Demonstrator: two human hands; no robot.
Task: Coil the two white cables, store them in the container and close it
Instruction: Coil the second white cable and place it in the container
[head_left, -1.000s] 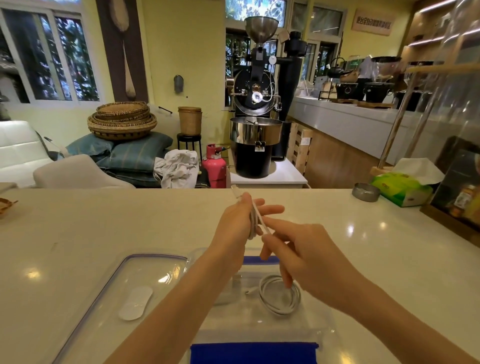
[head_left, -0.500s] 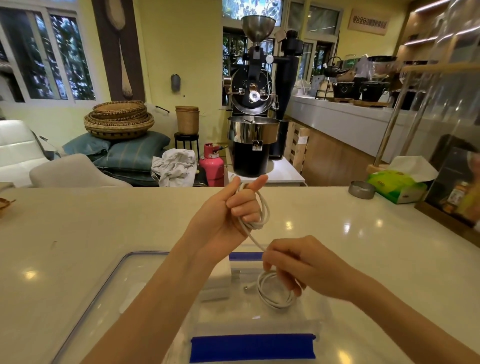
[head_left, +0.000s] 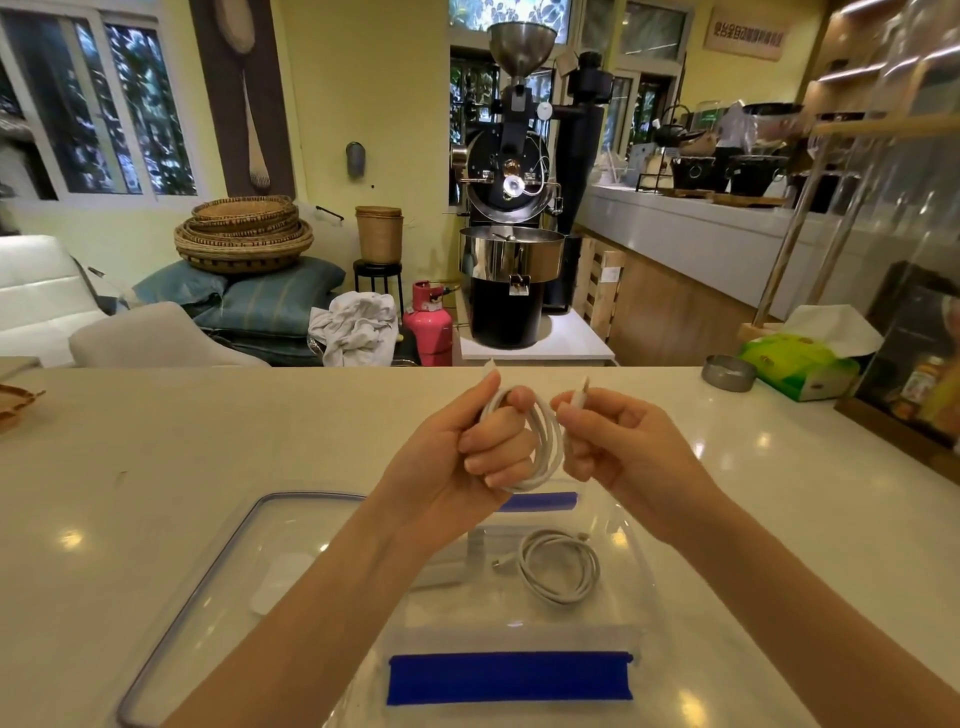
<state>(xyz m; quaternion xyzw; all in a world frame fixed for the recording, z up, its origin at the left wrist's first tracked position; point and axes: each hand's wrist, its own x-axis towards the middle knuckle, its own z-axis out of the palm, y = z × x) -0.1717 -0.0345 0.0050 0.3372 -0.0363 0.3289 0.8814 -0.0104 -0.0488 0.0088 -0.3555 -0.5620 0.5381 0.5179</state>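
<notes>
Cable (head_left: 545, 447) loops white round left hand (head_left: 467, 457), right hand (head_left: 613, 441) pinching its end.

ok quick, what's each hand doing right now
Left hand: closed, holding the coiled white cable looped around its fingers.
Right hand: closed, pinching the cable's free end beside the coil.
</notes>
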